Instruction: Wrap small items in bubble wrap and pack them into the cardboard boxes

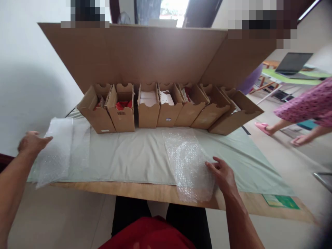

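My right hand lies on the right edge of a bubble wrap sheet spread on the pale cloth, fingers stretched out flat. My left hand rests at the left edge of a stack of bubble wrap sheets at the table's left end, fingers loosely curled and pointing right. Neither hand grips anything that I can see.
A row of several small open cardboard boxes stands at the back of the table, some with red and white contents, before a large cardboard panel. The wooden table edge runs near me. A person in a pink dress walks at right, near a laptop.
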The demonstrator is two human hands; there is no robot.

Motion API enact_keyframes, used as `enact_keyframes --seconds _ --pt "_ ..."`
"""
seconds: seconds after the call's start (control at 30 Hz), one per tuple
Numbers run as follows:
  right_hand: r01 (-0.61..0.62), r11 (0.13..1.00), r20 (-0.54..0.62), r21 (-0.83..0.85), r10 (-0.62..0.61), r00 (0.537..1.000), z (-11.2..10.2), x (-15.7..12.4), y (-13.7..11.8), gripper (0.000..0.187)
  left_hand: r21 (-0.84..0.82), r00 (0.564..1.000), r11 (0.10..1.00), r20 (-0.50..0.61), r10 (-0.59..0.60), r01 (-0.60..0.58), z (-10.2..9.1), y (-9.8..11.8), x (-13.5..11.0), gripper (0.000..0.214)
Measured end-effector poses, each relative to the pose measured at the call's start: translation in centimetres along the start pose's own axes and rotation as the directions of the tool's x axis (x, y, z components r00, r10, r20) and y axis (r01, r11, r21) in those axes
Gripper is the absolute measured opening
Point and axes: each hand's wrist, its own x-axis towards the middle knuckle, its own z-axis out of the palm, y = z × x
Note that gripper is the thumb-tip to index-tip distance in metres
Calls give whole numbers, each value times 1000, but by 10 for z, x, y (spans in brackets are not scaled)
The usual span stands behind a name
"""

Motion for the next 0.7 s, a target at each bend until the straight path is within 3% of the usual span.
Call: enact_keyframes --seconds 0.07,0.1,0.13,0.17,0.2,0.27,0.33,0.37,0.43,0.5,0.63,0.7 --pt "-15 979 35 204 8 999 -5 -14 -2 70 92 982 992 -176 -65 82 12 14 -12 80" --pt "-37 958 63 284 20 998 -8 -23 -5 69 113 980 992 -198 -33 56 16 25 -29 81" --pt "-63 938 97 342 31 995 -10 -32 -7 68 110 982 988 -148 120 -104 18 38 -53 75" --pt "-89 921 132 379 41 990 -12 -41 -10 68 84 945 947 -78 317 -311 19 54 -83 66" --pt "-114 909 167 401 49 985 -13 -49 -13 67 13 847 847 41 531 -531 18 71 -118 60" --pt "-174 882 245 438 70 967 -15 -65 -19 66 -136 606 606 42 794 -784 14 109 -191 56" --pt "-279 814 335 509 111 936 -16 -80 -26 66 -240 394 405 97 914 -882 12 148 -255 60" --pt "-345 758 385 554 134 913 -16 -87 -29 67 -291 333 356 127 934 -888 13 167 -279 62" --pt "-466 623 475 628 168 864 -19 -100 -34 68 -375 281 316 145 949 -871 17 198 -310 66" --pt "-541 486 527 686 180 831 -23 -111 -37 67 -440 253 292 145 956 -850 24 222 -323 72" --pt "-576 250 550 778 172 817 -28 -131 -34 57 -553 167 198 106 980 -809 38 251 -330 81" --pt "-587 190 567 787 152 809 -27 -137 -30 52 -612 132 135 49 990 -780 43 262 -336 78"
